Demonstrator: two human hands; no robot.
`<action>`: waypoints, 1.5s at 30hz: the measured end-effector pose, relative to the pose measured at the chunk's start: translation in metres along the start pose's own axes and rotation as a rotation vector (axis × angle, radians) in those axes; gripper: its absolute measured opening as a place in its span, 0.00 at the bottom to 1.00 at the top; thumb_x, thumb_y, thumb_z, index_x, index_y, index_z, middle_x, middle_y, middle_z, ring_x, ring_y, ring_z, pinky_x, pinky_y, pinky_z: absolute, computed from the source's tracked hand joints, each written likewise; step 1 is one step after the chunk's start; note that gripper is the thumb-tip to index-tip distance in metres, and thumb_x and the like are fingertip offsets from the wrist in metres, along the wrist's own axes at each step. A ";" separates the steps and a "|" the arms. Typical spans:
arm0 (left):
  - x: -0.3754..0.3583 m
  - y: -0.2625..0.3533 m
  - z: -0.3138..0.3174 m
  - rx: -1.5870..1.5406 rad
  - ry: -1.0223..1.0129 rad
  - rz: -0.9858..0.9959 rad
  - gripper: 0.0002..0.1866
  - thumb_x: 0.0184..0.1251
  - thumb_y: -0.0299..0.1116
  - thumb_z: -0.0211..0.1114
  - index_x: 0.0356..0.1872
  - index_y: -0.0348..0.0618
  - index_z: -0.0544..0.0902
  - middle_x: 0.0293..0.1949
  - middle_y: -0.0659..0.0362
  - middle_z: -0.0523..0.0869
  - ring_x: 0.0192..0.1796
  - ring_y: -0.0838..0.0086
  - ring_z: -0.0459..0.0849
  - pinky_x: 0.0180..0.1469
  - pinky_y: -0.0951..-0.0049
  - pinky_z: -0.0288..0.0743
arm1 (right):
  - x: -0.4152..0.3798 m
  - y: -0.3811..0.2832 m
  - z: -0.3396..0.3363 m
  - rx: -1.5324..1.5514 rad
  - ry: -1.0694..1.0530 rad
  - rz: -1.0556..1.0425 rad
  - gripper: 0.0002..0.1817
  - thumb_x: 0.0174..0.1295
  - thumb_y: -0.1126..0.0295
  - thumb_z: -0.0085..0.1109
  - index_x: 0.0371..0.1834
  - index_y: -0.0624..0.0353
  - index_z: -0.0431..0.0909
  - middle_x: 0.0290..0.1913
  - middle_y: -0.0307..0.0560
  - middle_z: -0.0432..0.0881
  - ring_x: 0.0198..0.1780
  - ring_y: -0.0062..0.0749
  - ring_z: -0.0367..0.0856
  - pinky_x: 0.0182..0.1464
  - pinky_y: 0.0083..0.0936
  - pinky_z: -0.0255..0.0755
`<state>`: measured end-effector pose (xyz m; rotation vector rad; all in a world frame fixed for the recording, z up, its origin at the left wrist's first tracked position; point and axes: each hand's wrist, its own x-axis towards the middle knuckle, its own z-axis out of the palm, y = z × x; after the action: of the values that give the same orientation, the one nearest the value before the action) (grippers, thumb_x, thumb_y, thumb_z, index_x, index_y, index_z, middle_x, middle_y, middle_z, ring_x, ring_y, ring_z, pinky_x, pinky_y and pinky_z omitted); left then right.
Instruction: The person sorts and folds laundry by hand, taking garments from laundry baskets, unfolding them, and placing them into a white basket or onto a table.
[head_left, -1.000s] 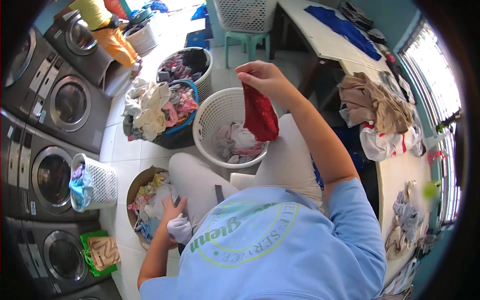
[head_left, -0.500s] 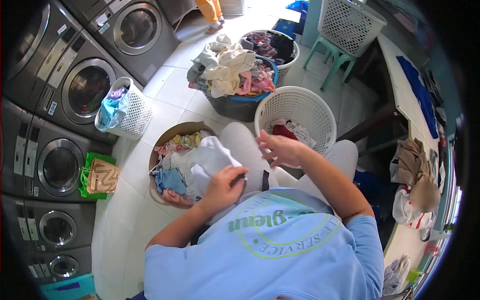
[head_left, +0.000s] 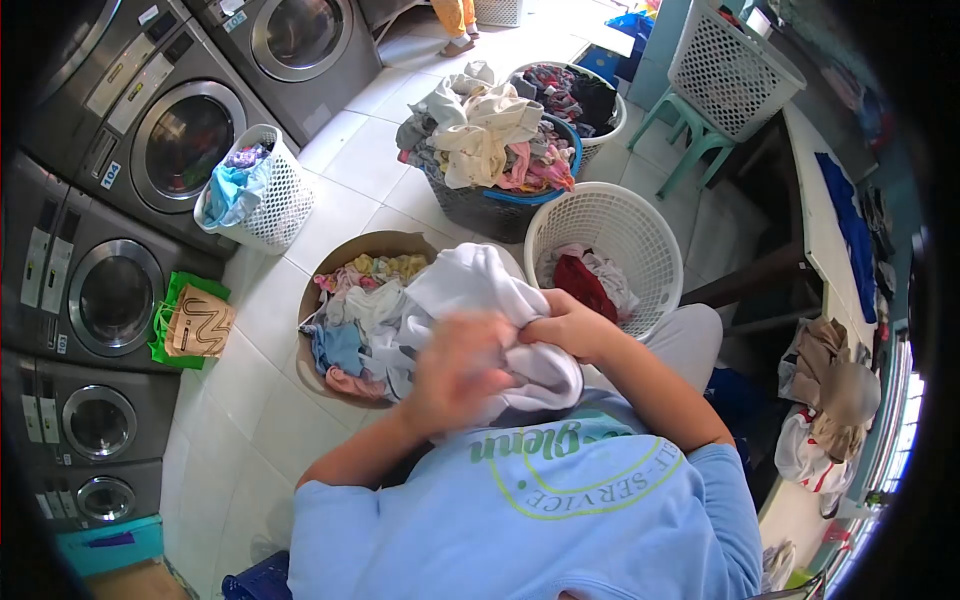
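A white garment (head_left: 470,285) is bunched up over my lap, its far part reaching over the edge of a brown round tub (head_left: 385,243) full of mixed clothes. My right hand (head_left: 568,325) is closed on a fold of the garment. Over its near left part is my left hand (head_left: 462,365), smeared by motion, so its fingers do not show clearly. Just beyond my right hand stands a white perforated basket (head_left: 655,235) with red cloth (head_left: 583,287) and pale cloth at its bottom.
Ahead is a dark basket (head_left: 470,210) heaped with clothes, with another full white basket (head_left: 612,135) behind it. Washing machines (head_left: 190,140) line the left, near a small laundry basket (head_left: 285,205) and a green bag (head_left: 165,345). At right, clothes (head_left: 825,345) lie along a table (head_left: 815,205).
The white garment has come up out of the tub onto my lap. My right hand, open before, has moved left and taken hold of it. The view has shifted slightly.
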<state>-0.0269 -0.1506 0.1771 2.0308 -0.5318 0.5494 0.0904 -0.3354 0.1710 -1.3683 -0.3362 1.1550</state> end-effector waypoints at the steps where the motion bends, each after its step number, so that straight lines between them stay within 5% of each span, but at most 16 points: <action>1: 0.004 -0.011 -0.015 0.157 0.123 -0.019 0.30 0.60 0.47 0.67 0.57 0.38 0.72 0.53 0.47 0.78 0.54 0.52 0.77 0.58 0.61 0.69 | -0.007 -0.004 0.000 -0.004 0.016 -0.053 0.22 0.48 0.78 0.58 0.51 0.65 0.77 0.40 0.42 0.82 0.42 0.26 0.80 0.44 0.24 0.75; 3: 0.004 -0.026 -0.028 0.308 0.242 -0.028 0.32 0.60 0.48 0.67 0.58 0.36 0.71 0.55 0.47 0.77 0.57 0.53 0.75 0.60 0.60 0.66 | -0.025 -0.028 0.006 0.097 -0.007 -0.094 0.23 0.48 0.79 0.58 0.51 0.64 0.76 0.41 0.43 0.82 0.42 0.26 0.80 0.45 0.25 0.75; 6: -0.009 -0.040 -0.030 -0.507 0.305 -0.397 0.31 0.63 0.45 0.65 0.59 0.34 0.69 0.56 0.52 0.77 0.58 0.63 0.74 0.59 0.65 0.67 | -0.031 -0.052 0.018 0.246 -0.030 -0.156 0.25 0.50 0.77 0.57 0.55 0.62 0.74 0.45 0.45 0.81 0.44 0.27 0.81 0.46 0.27 0.76; 9: -0.022 -0.039 -0.047 -0.229 0.220 -0.740 0.31 0.62 0.45 0.67 0.59 0.33 0.69 0.51 0.53 0.79 0.50 0.72 0.78 0.54 0.72 0.71 | -0.017 -0.056 0.023 0.426 -0.017 -0.087 0.24 0.59 0.63 0.59 0.58 0.58 0.70 0.48 0.45 0.79 0.43 0.29 0.81 0.47 0.30 0.77; 11: 0.003 -0.013 -0.070 -0.319 0.686 -0.902 0.24 0.64 0.44 0.65 0.51 0.34 0.75 0.44 0.55 0.81 0.44 0.75 0.79 0.46 0.77 0.73 | -0.011 -0.069 0.020 0.402 -0.002 -0.039 0.26 0.62 0.59 0.58 0.61 0.57 0.68 0.50 0.45 0.79 0.46 0.28 0.81 0.49 0.29 0.77; 13: 0.030 0.022 -0.105 -0.147 0.721 -0.582 0.18 0.66 0.44 0.63 0.39 0.35 0.81 0.37 0.59 0.81 0.38 0.77 0.76 0.40 0.76 0.72 | -0.006 -0.076 0.027 0.404 0.019 -0.063 0.29 0.65 0.51 0.56 0.64 0.56 0.67 0.53 0.41 0.78 0.50 0.25 0.79 0.53 0.28 0.76; 18: 0.078 0.069 -0.167 0.082 0.915 -0.289 0.22 0.65 0.44 0.64 0.46 0.31 0.81 0.42 0.56 0.84 0.42 0.74 0.80 0.48 0.73 0.71 | 0.015 -0.100 0.026 -0.009 -0.105 -0.210 0.26 0.68 0.57 0.53 0.65 0.57 0.64 0.55 0.42 0.76 0.53 0.23 0.76 0.55 0.26 0.72; 20: 0.104 0.088 -0.171 0.130 0.903 -0.207 0.22 0.65 0.43 0.64 0.47 0.31 0.82 0.43 0.56 0.84 0.42 0.74 0.80 0.48 0.74 0.71 | 0.017 -0.108 0.047 -0.233 0.332 -0.689 0.30 0.65 0.53 0.55 0.63 0.59 0.63 0.57 0.54 0.69 0.55 0.35 0.72 0.57 0.31 0.68; 22: 0.121 0.098 -0.174 0.291 0.829 -0.048 0.21 0.66 0.43 0.64 0.46 0.31 0.82 0.43 0.57 0.84 0.42 0.74 0.80 0.47 0.75 0.71 | 0.006 -0.119 0.075 -0.307 0.361 -0.805 0.34 0.62 0.53 0.59 0.63 0.63 0.60 0.57 0.63 0.66 0.58 0.42 0.70 0.58 0.34 0.68; 28: 0.150 0.148 -0.215 0.338 1.175 -0.144 0.27 0.63 0.51 0.64 0.46 0.32 0.82 0.41 0.55 0.84 0.40 0.72 0.82 0.44 0.76 0.72 | 0.038 -0.135 0.092 -0.716 0.218 -0.747 0.33 0.55 0.58 0.66 0.62 0.59 0.65 0.58 0.63 0.70 0.57 0.43 0.73 0.56 0.33 0.69; 31: 0.152 0.164 -0.231 0.428 1.077 -0.190 0.30 0.64 0.55 0.62 0.48 0.32 0.81 0.45 0.54 0.83 0.46 0.72 0.81 0.48 0.73 0.72 | 0.031 -0.174 0.084 -0.378 0.037 -0.665 0.23 0.51 0.59 0.69 0.46 0.63 0.78 0.42 0.51 0.83 0.47 0.31 0.80 0.51 0.28 0.71; 34: 0.128 0.141 -0.313 0.648 0.550 -0.257 0.31 0.67 0.56 0.57 0.52 0.35 0.79 0.48 0.54 0.83 0.50 0.72 0.80 0.52 0.71 0.71 | -0.032 -0.234 0.065 -0.794 0.170 -0.539 0.22 0.53 0.63 0.68 0.48 0.64 0.78 0.43 0.49 0.83 0.48 0.30 0.79 0.52 0.28 0.71; 37: 0.114 0.137 -0.369 0.278 0.915 -0.201 0.29 0.68 0.53 0.57 0.56 0.36 0.77 0.48 0.54 0.82 0.51 0.73 0.79 0.53 0.72 0.71 | -0.061 -0.268 0.027 -0.598 0.232 -0.531 0.23 0.54 0.62 0.70 0.49 0.63 0.78 0.42 0.47 0.82 0.44 0.28 0.80 0.46 0.27 0.74; 41: 0.098 0.086 -0.375 0.268 0.799 -0.284 0.22 0.70 0.47 0.56 0.55 0.42 0.77 0.49 0.54 0.81 0.50 0.73 0.79 0.53 0.73 0.71 | -0.084 -0.306 0.006 -0.355 0.301 -0.679 0.17 0.58 0.66 0.65 0.49 0.60 0.78 0.41 0.45 0.82 0.40 0.27 0.80 0.43 0.28 0.76; 44: 0.111 0.101 -0.310 0.436 -0.350 -0.152 0.15 0.72 0.41 0.55 0.50 0.44 0.78 0.44 0.57 0.81 0.45 0.74 0.79 0.49 0.74 0.71 | -0.088 -0.298 0.002 -0.584 0.487 -0.701 0.14 0.61 0.64 0.60 0.45 0.60 0.79 0.41 0.46 0.82 0.40 0.29 0.80 0.43 0.28 0.76; 45: 0.111 0.102 -0.310 0.434 -0.350 -0.140 0.15 0.72 0.41 0.55 0.50 0.44 0.78 0.44 0.57 0.81 0.45 0.74 0.79 0.49 0.74 0.71 | -0.091 -0.293 -0.002 -0.818 0.605 -0.639 0.15 0.61 0.61 0.59 0.44 0.61 0.80 0.40 0.47 0.82 0.40 0.30 0.79 0.43 0.28 0.75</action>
<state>-0.0473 0.0548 0.4538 2.5800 -0.5001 0.2348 0.1798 -0.3481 0.4641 -2.0205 -0.7766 0.0093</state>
